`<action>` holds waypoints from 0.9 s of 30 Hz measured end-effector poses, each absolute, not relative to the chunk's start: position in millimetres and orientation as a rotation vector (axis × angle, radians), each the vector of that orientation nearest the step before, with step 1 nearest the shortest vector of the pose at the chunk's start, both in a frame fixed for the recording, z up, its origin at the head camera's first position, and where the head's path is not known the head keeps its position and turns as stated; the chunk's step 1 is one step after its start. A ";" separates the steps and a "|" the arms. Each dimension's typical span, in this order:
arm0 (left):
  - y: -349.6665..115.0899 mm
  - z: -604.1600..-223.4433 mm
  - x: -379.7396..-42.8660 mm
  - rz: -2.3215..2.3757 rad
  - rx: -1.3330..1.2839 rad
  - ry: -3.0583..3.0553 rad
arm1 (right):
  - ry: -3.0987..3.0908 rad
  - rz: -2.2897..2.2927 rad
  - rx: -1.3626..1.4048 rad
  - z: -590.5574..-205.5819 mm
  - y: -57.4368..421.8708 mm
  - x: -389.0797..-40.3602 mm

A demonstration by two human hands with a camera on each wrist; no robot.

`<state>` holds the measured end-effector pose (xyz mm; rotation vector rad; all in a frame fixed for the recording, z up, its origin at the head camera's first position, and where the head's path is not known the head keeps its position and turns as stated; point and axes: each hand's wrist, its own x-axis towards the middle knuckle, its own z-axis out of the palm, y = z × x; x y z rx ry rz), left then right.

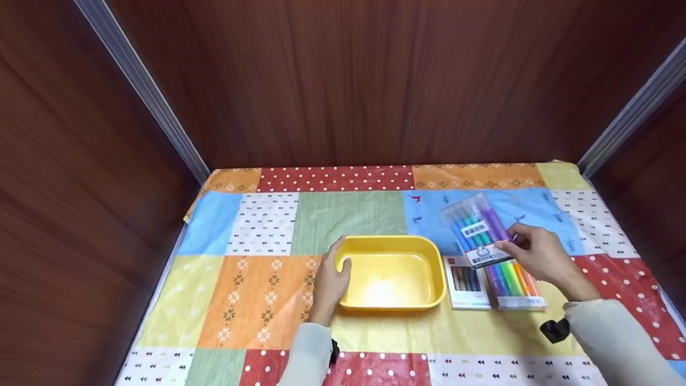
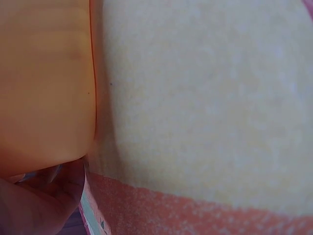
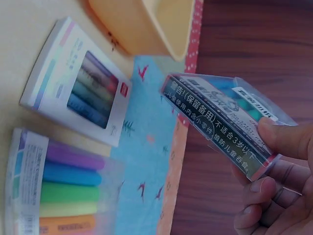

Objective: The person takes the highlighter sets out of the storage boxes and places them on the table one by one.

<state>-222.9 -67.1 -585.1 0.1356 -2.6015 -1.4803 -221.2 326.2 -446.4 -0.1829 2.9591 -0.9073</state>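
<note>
My right hand (image 1: pixel 538 254) pinches a clear pack of pens (image 1: pixel 478 230) by its right edge, thumb on the front. Blue, teal and purple pens show through the plastic. In the right wrist view the pack (image 3: pixel 220 117) is tilted, its black printed end towards the camera, off the table. My left hand (image 1: pixel 331 276) grips the left rim of a yellow plastic basin (image 1: pixel 391 308), thumb inside and fingers outside. Nothing is seen inside the basin. The left wrist view shows the basin's wall (image 2: pixel 46 88) with the left hand (image 2: pixel 44 200) beneath its corner.
Right of the basin lie a white windowed box (image 1: pixel 470 300) of dark-toned sticks and a clear pack of bright highlighter-like pens (image 1: pixel 520 300), partly under the held pack in the head view. A patchwork tablecloth (image 1: pixel 257 300) covers the table. Brown wood-grain panels (image 1: pixel 343 80) enclose the back and sides.
</note>
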 end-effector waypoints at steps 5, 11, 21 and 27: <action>-67.3 -584.9 -223.2 -1.479 0.141 -2.604 | 2.941 -0.922 -0.086 -446.2 343.4 -219.9; -67.7 -585.0 -223.2 -1.462 0.142 -2.616 | 2.988 -0.935 0.008 -453.6 365.1 -215.6; -67.0 -585.4 -222.7 -1.470 0.156 -2.626 | 2.938 -1.027 0.216 -469.9 403.5 -208.7; -66.9 -584.3 -223.5 -1.462 0.147 -2.627 | 2.809 -1.076 0.352 -478.2 426.5 -205.2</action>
